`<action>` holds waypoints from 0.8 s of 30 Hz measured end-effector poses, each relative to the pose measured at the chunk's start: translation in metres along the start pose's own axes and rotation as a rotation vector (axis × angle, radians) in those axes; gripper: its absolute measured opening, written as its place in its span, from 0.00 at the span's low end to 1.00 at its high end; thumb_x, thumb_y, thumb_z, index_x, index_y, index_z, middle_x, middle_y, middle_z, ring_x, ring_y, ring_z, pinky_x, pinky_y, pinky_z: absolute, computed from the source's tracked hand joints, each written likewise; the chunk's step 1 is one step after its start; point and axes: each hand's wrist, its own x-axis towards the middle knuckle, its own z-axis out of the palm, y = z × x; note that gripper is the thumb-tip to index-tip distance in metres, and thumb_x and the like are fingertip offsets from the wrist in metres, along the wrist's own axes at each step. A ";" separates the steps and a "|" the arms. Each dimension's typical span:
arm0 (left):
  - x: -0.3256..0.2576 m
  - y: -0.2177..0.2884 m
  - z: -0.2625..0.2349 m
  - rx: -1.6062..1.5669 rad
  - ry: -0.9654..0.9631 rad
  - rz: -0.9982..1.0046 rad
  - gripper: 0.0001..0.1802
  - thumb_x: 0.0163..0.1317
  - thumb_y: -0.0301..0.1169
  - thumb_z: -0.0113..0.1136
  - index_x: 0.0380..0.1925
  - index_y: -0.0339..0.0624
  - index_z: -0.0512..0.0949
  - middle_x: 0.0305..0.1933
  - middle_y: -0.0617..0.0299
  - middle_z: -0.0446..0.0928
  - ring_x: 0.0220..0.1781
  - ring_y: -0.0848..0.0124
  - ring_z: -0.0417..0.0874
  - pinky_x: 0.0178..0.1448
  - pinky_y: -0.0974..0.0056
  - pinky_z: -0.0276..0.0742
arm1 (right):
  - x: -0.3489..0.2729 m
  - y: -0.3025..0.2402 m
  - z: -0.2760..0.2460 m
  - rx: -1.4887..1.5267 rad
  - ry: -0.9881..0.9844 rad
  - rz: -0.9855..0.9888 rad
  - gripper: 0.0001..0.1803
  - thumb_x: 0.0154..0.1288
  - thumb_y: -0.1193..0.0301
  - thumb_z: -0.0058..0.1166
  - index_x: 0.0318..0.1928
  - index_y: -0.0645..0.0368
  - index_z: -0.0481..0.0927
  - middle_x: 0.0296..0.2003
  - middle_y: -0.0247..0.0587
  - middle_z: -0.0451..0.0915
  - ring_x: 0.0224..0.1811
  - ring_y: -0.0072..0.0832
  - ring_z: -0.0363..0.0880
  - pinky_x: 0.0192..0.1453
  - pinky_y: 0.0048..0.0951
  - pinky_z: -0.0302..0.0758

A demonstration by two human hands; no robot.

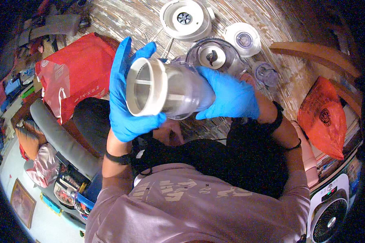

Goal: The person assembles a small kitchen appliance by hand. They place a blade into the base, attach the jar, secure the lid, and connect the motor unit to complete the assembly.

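Between my hands, above my lap, lies a clear plastic cylinder on its side, with a thick white rim and a crossbar over its opening. My left hand, in a blue glove, cups the rimmed end, fingers reaching up behind it and thumb below. Also gloved in blue, my right hand is closed around the other end and is slightly blurred. Beyond them, a clear blender jar shows a dark blade in its white base. A white motor base stands behind it.
A round white lid and a small clear cup sit on the wood-patterned floor. At left are a red bag and a grey cushioned seat. An orange-red bag and a white fan are at right.
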 end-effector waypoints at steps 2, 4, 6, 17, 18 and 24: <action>0.000 0.011 0.007 0.040 -0.152 0.101 0.76 0.27 0.35 0.86 0.74 0.42 0.40 0.71 0.45 0.59 0.69 0.59 0.67 0.70 0.53 0.65 | 0.001 -0.001 0.006 0.062 0.111 0.046 0.49 0.47 0.63 0.74 0.66 0.64 0.61 0.62 0.51 0.70 0.63 0.37 0.71 0.67 0.39 0.68; -0.005 0.018 0.017 -0.002 -0.203 0.071 0.76 0.28 0.31 0.85 0.74 0.43 0.40 0.71 0.45 0.59 0.69 0.59 0.67 0.70 0.53 0.65 | 0.001 0.002 0.009 0.192 0.197 -0.175 0.47 0.45 0.64 0.74 0.65 0.62 0.64 0.61 0.51 0.72 0.62 0.37 0.73 0.66 0.39 0.68; -0.011 0.023 0.025 0.005 -0.246 0.072 0.75 0.28 0.32 0.85 0.73 0.43 0.40 0.71 0.46 0.60 0.69 0.59 0.67 0.71 0.53 0.65 | 0.000 0.007 0.008 0.326 0.209 -0.351 0.46 0.43 0.66 0.74 0.64 0.61 0.66 0.61 0.50 0.73 0.63 0.36 0.72 0.67 0.39 0.68; -0.009 -0.005 0.030 0.183 -0.227 0.046 0.72 0.28 0.34 0.85 0.72 0.42 0.45 0.70 0.48 0.61 0.68 0.61 0.67 0.71 0.54 0.63 | -0.010 0.058 0.022 0.914 0.087 -0.057 0.29 0.68 0.65 0.48 0.68 0.58 0.61 0.66 0.45 0.66 0.66 0.30 0.67 0.71 0.32 0.63; -0.010 -0.006 0.029 0.190 -0.227 0.045 0.72 0.28 0.35 0.85 0.72 0.42 0.45 0.70 0.49 0.62 0.68 0.61 0.67 0.71 0.54 0.63 | -0.009 0.063 0.023 0.976 0.072 -0.057 0.29 0.69 0.65 0.47 0.68 0.58 0.61 0.66 0.45 0.66 0.66 0.29 0.67 0.71 0.31 0.63; -0.013 -0.010 0.021 0.247 -0.225 0.022 0.70 0.28 0.36 0.85 0.71 0.42 0.48 0.70 0.50 0.62 0.68 0.61 0.67 0.72 0.54 0.62 | -0.004 0.072 0.021 1.612 -0.033 0.011 0.26 0.75 0.65 0.42 0.69 0.58 0.60 0.66 0.45 0.66 0.66 0.28 0.67 0.71 0.30 0.64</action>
